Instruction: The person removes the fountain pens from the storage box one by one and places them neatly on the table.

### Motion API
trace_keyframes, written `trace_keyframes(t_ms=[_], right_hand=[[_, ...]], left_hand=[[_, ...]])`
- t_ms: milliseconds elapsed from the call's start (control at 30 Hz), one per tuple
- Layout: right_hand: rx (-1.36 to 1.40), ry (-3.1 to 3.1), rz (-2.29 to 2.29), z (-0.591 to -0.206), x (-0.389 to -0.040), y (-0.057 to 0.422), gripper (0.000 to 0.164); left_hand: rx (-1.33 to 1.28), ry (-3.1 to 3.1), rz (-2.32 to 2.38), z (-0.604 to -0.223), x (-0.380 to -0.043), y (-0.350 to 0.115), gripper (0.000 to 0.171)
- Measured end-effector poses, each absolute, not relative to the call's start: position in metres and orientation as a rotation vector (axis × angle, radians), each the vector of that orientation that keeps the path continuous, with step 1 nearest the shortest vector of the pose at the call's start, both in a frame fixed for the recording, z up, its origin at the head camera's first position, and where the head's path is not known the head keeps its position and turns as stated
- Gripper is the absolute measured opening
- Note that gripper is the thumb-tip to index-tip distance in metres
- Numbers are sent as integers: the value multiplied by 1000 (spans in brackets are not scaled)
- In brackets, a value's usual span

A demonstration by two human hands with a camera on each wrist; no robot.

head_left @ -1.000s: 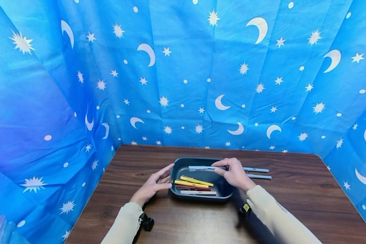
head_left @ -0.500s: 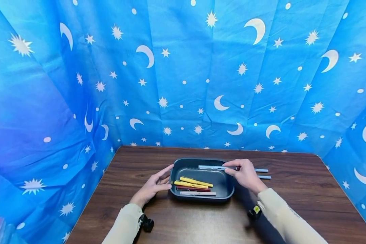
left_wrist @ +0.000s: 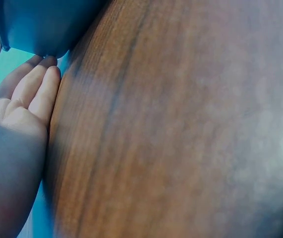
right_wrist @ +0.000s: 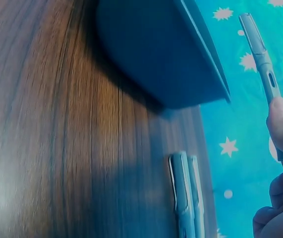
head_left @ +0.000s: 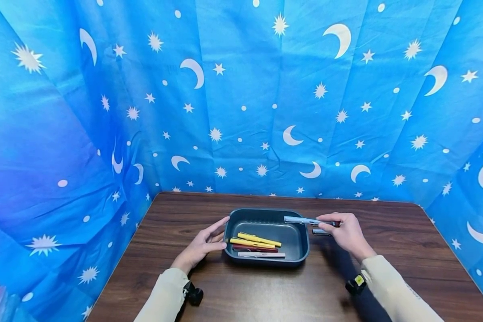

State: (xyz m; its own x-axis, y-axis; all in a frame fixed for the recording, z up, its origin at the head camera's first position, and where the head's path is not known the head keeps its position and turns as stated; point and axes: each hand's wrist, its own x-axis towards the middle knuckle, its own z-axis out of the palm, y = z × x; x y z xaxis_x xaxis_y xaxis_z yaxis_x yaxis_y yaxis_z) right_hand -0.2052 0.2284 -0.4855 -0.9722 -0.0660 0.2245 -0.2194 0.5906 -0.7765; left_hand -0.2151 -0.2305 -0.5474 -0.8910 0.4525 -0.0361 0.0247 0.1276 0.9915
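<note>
My right hand (head_left: 348, 232) pinches a light blue pen (right_wrist: 260, 59) between thumb and fingers, its far end over the right rim of a dark rectangular tray (head_left: 261, 263). Below that hand, two light blue pens (right_wrist: 183, 198) lie side by side on the table, partly hidden by it in the head view. My left hand (head_left: 203, 245) rests against the tray's left end, fingers extended along the wall and thumb near the front corner. Inside the tray lie two yellow pens (head_left: 261, 239), a dark red pen (head_left: 255, 249) and a pale pinkish pen (head_left: 261, 255).
The dark wood table (head_left: 241, 295) reaches back to a blue curtain (head_left: 241, 89) with white moons and stars, which also hangs at both sides. Each wrist wears a small black camera (head_left: 194, 295).
My right hand has moved right with the light blue pen, from over the tray's inside to above its right edge and the pens on the table. The left hand has stayed at the tray.
</note>
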Motion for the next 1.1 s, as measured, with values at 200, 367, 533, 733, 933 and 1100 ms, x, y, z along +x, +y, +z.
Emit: trace_keyframes(t_ms=[200,367,533,733,933,1100], right_hand=[[237,-2617,1335,-488,-199,244,16],[203,-2618,1326,-491,-196,255,17],[170,-2632,1296,-493,-194,265,17],[137,-2653,1284,-497,-189,277,19],[126,-2646,1250,-503,-185,291,19],[110,-2644,1245,-510,-181,301,20]], left_hand=[[467,2081,1820,-548,-214,-231,73],[467,2088,1817,-547,-215,-232,73],[469,2085,1818,-547,-215,-231,73],[472,2077,1819,-546,-214,-231,73],[476,2067,1824,-547,-215,-231,74],[486,2062,1828,-548,-217,-232,74]])
